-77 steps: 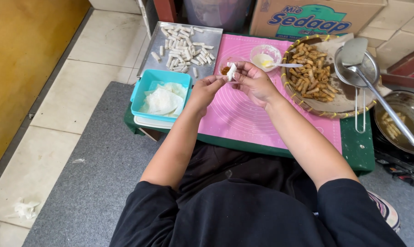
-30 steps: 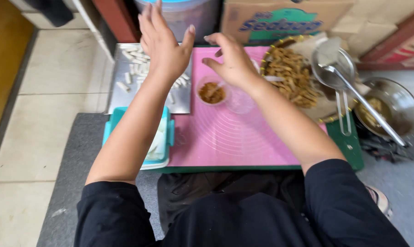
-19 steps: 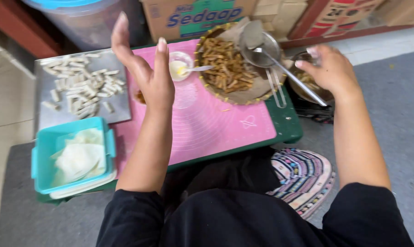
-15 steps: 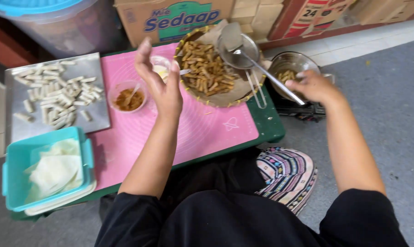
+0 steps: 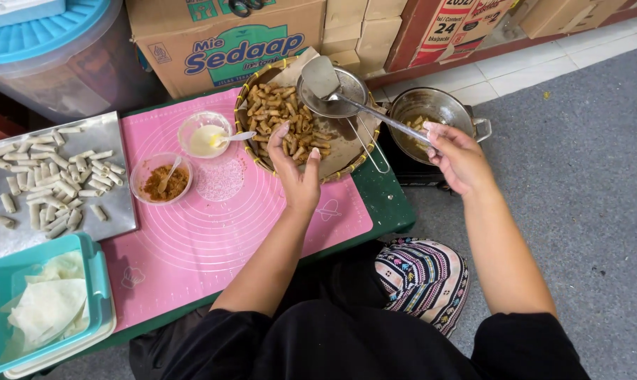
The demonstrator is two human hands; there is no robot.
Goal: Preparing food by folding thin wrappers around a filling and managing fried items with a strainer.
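Our right hand [image 5: 459, 158] clasps skimmer handle [image 5: 385, 119] beside frying pot [image 5: 438, 112] — skimmer bowl over basket [image 5: 361, 158] of fried rolls [image 5: 276, 116]. Left hand [image 5: 295, 169] spread, empty, above rolls. Risk — long handle levers, skimmer tips, oil drips.

mat [image 5: 213, 232]: pink, white circle lines
table [image 5: 385, 204]: dark green
wrapper tub [image 5: 97, 281]: teal
fried rolls [image 5: 280, 112]: golden brown
tray [image 5: 114, 204]: silver
trousers [image 5: 420, 278]: striped multicolour

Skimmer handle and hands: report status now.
Right hand fingers closed on skimmer handle over the pot. Left hand open, resting on basket rim. Nothing in the way.
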